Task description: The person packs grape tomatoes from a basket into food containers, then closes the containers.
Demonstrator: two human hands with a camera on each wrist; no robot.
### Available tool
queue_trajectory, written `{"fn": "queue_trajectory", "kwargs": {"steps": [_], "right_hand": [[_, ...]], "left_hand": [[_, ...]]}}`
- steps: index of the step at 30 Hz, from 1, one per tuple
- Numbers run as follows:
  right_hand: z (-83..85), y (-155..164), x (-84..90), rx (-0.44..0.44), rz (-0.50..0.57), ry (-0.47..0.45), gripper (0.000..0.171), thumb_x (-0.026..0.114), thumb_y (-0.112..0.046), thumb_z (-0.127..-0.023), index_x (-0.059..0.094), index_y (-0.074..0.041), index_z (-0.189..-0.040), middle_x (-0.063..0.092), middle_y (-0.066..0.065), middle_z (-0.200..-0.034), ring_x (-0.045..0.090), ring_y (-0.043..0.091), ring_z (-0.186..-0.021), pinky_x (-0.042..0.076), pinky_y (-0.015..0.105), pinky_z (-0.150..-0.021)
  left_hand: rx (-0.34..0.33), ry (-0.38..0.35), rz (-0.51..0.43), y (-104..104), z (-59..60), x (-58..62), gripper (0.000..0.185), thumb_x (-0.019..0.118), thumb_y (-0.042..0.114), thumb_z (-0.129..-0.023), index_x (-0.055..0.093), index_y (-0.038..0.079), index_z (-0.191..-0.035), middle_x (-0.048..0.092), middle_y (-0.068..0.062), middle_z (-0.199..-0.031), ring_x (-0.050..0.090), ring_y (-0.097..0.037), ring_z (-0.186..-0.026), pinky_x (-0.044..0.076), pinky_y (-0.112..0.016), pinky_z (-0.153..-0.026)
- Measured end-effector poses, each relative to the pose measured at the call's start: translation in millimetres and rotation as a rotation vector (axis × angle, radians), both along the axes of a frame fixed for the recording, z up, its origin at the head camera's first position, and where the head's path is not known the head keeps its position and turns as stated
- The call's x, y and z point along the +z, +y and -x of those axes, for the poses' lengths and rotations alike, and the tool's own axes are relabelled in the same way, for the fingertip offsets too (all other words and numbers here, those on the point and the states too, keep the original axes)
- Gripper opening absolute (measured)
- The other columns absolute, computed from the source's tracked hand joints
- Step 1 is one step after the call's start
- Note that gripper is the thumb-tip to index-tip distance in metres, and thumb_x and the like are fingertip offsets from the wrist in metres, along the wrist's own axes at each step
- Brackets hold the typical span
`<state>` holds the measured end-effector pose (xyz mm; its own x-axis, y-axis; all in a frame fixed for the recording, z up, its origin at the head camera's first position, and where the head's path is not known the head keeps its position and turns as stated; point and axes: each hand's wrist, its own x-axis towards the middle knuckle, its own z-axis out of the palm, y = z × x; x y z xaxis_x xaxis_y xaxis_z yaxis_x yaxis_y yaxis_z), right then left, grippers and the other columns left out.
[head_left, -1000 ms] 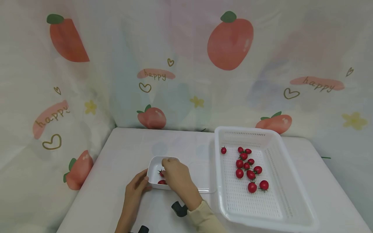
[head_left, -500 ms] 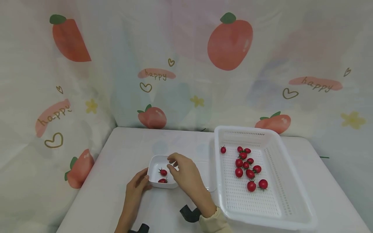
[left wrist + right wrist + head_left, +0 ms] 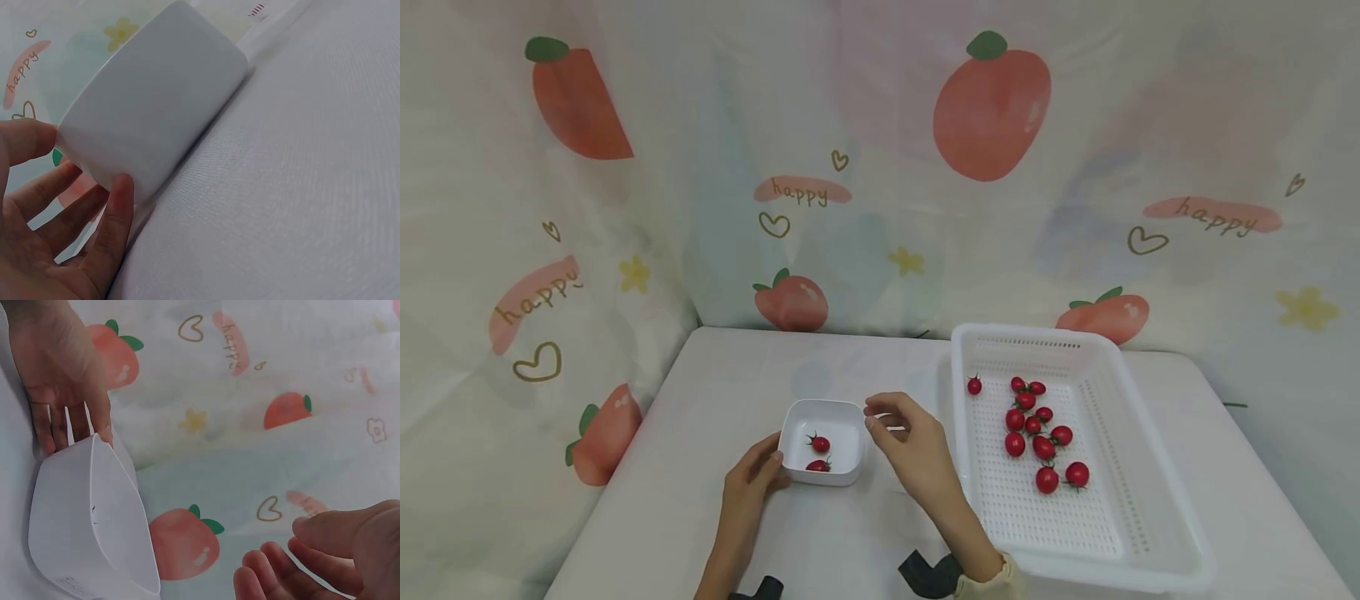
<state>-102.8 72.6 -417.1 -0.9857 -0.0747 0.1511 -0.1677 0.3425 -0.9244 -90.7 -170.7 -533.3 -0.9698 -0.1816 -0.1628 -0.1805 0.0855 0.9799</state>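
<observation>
A small white square bowl [image 3: 842,477] stands on the table with two cherry tomatoes [image 3: 821,444] in it, their stems still on. At its left corner my left hand [image 3: 749,475] holds it. The left wrist view has the thumb at the rim and the other fingers [image 3: 115,219] spread along the bowl's side. Just right of the bowl, my right hand [image 3: 917,446] hovers with loosely bent fingers and nothing between them. In the right wrist view the fingers [image 3: 275,575] are apart from the bowl [image 3: 62,512], whose inside is mostly out of sight there.
A large white perforated basket [image 3: 1157,467] stands to the right, with several cherry tomatoes [image 3: 1043,448] on its floor. The table [image 3: 730,367] has a white cover. Behind it hangs a fruit-patterned curtain [image 3: 880,108].
My right hand has come up out of the bowl and moved right, uncovering the two cherry tomatoes inside. My left hand stays at the bowl's left corner.
</observation>
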Motion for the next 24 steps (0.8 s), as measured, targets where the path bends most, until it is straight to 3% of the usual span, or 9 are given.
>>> {"fn": "queue_trajectory", "kwargs": {"steps": [14, 24], "right_hand": [[-9.9, 54.0, 10.8, 0.003, 0.123, -0.133, 0.026, 0.072, -0.02, -0.1, 0.069, -0.01, -0.124, 0.075, 0.011, -0.119, 0.072, 0.016, -0.098, 0.061, 0.021, -0.085], [-5.8, 106.5, 25.2, 0.055, 0.067, -0.177, 0.033, 0.068, -0.021, -0.102, 0.064, -0.004, -0.131, 0.071, 0.017, -0.124, 0.073, 0.013, -0.097, 0.062, 0.023, -0.086]], "left_hand": [[-0.003, -0.021, -0.005, 1.8, 0.4, 0.5, 0.044, 0.061, 0.037, -0.105, 0.059, 0.021, -0.146, 0.059, -0.005, -0.151, 0.065, -0.025, -0.122, 0.06, -0.019, -0.09], [0.018, -0.005, 0.008, 2.7, -0.1, -1.5, 0.043, 0.06, 0.036, -0.106, 0.059, 0.019, -0.146, 0.061, -0.005, -0.149, 0.066, -0.024, -0.121, 0.06, -0.019, -0.09]]}}
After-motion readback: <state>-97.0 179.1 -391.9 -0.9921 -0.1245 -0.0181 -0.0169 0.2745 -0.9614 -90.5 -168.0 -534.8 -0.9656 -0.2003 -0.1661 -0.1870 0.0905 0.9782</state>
